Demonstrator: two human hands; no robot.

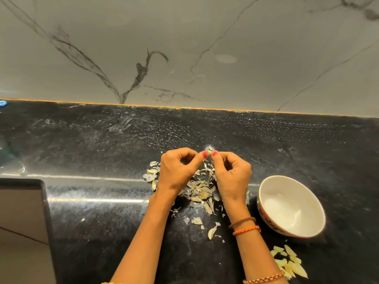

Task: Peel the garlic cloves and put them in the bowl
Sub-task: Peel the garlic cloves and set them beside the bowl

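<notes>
White bowl [291,206] holding nothing visible, peeled cloves [290,261] beside it

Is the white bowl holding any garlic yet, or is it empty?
Empty: the bowl shows only bare white inside. The peeled cloves lie on the counter beside it.

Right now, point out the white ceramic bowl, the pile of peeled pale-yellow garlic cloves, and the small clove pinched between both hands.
white ceramic bowl [264,188]: head view, on its left rim.
peeled pale-yellow garlic cloves [290,263]: head view, middle of the pile.
small clove [210,153]: head view, visible bit between the fingertips.
</notes>
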